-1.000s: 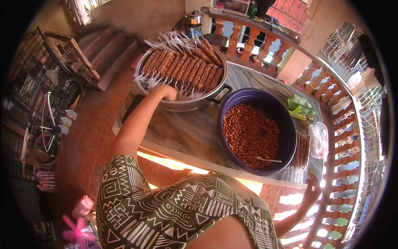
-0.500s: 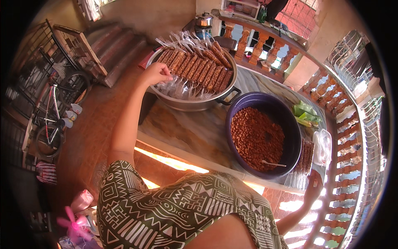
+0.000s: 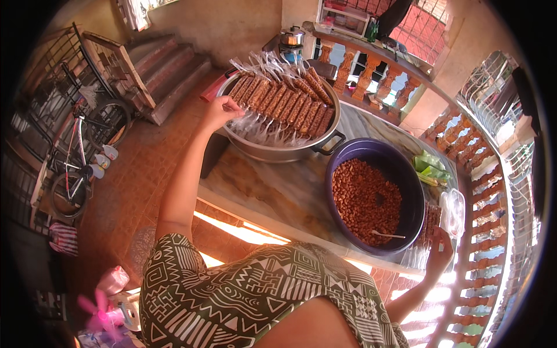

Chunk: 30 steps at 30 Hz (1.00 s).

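Note:
My left hand is at the near left rim of a large metal pot, its thumb and fingers pinched together beside the loose clear plastic ends. What sits in the pinch is too small to make out. Rows of narrow clear packets filled with brown peanuts lie stacked in the pot. My right hand is right of a dark purple basin, fingers curled at another row of filled packets. Whatever its fingertips grip is hidden. Loose brown peanuts fill the basin's bottom, with a small pale spoon on them.
Pot and basin stand on a marble-look table. Beyond the basin lie a green leafy bundle and a clear plastic container. A balustrade runs along the right. Bicycle, steps and pink fan are at left.
The whole view has shifted slightly. My right hand has moved a little farther forward over the packets beside the basin. My left hand stays pinched at the pot's rim.

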Motion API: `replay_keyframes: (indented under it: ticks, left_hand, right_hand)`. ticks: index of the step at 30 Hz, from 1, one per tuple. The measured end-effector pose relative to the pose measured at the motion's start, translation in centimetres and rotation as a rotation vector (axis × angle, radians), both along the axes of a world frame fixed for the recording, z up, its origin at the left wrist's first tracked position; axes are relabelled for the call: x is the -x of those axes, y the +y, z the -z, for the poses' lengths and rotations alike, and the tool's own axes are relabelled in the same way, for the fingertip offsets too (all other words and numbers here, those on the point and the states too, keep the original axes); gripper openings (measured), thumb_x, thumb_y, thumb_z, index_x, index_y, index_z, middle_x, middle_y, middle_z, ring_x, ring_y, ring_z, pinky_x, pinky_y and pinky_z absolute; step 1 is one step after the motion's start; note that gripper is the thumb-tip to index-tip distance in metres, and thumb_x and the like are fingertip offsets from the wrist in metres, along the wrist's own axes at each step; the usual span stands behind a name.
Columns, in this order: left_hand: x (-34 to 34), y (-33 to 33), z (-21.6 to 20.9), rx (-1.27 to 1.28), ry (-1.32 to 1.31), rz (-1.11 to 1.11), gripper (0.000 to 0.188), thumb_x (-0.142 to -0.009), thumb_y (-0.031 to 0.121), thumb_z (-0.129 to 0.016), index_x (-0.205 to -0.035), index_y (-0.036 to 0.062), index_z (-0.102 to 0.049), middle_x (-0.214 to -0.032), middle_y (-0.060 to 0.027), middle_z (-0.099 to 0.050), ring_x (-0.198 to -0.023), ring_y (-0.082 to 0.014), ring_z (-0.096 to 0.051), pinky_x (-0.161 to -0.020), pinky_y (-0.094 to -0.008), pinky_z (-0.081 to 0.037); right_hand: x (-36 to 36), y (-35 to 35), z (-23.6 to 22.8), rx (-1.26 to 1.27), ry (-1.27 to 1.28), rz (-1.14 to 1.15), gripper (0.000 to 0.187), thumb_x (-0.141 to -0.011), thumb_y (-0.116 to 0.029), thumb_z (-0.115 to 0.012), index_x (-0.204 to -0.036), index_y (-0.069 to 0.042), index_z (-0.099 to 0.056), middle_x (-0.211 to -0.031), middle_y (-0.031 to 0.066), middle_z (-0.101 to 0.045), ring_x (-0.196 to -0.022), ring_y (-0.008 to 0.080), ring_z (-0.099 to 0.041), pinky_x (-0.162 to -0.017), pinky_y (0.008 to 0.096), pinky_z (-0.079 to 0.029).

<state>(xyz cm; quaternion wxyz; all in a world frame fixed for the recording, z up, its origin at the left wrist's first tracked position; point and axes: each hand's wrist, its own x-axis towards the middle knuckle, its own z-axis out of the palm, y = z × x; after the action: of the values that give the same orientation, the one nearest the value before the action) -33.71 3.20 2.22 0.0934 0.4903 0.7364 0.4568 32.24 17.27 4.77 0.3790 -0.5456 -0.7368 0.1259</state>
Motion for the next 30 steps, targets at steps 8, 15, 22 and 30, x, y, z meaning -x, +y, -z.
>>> replay_keyframes:
  ticks: [8,15,22,30]
  left_hand:
    - [-1.2,0.3,-2.0,0.14,-0.029,-0.079,0.024,-0.09,0.027,-0.069,-0.097,0.0046,-0.073,-0.078,0.0014,-0.069,-0.067,-0.0071,-0.056,-0.065,-0.0239,-0.047]
    - [0.0,0.9,0.1,-0.033,-0.055,0.058,0.018,-0.086,0.02,-0.073,-0.095,0.0039,-0.073,-0.073,0.0004,-0.065,-0.061,-0.0045,-0.055,-0.057,-0.021,-0.044]
    - [-0.4,1.0,-0.2,-0.054,-0.255,0.079,0.014,-0.084,0.014,-0.075,-0.085,0.003,-0.067,-0.073,-0.0007,-0.065,-0.061,-0.0059,-0.057,-0.054,-0.0201,-0.047]
    - [-6.2,-0.1,-4.7,-0.127,-0.322,0.22,0.012,-0.089,0.014,-0.071,-0.09,0.0023,-0.067,-0.076,-0.0006,-0.066,-0.069,-0.0062,-0.06,-0.064,-0.0217,-0.049]
  right_hand:
    - [0.6,-1.6,0.6,-0.032,-0.005,0.015,0.02,-0.094,-0.016,-0.061,-0.106,-0.005,-0.072,-0.087,0.007,-0.071,-0.075,0.0137,-0.064,-0.073,0.0313,-0.05]
    - [1.7,-3.2,-0.1,-0.035,0.048,0.026,0.022,-0.096,-0.021,-0.06,-0.106,-0.005,-0.071,-0.081,0.0058,-0.069,-0.073,0.0134,-0.062,-0.073,0.0305,-0.049]
    - [2.6,-3.5,-1.0,-0.054,0.041,0.033,0.021,-0.096,-0.019,-0.059,-0.106,-0.004,-0.071,-0.085,0.006,-0.07,-0.075,0.0137,-0.065,-0.075,0.0301,-0.05]
    - [8.8,-6.7,-2.8,-0.052,0.217,-0.261,0.018,-0.087,0.001,-0.064,-0.103,-0.003,-0.072,-0.081,0.0063,-0.067,-0.077,0.014,-0.063,-0.074,0.0267,-0.049]
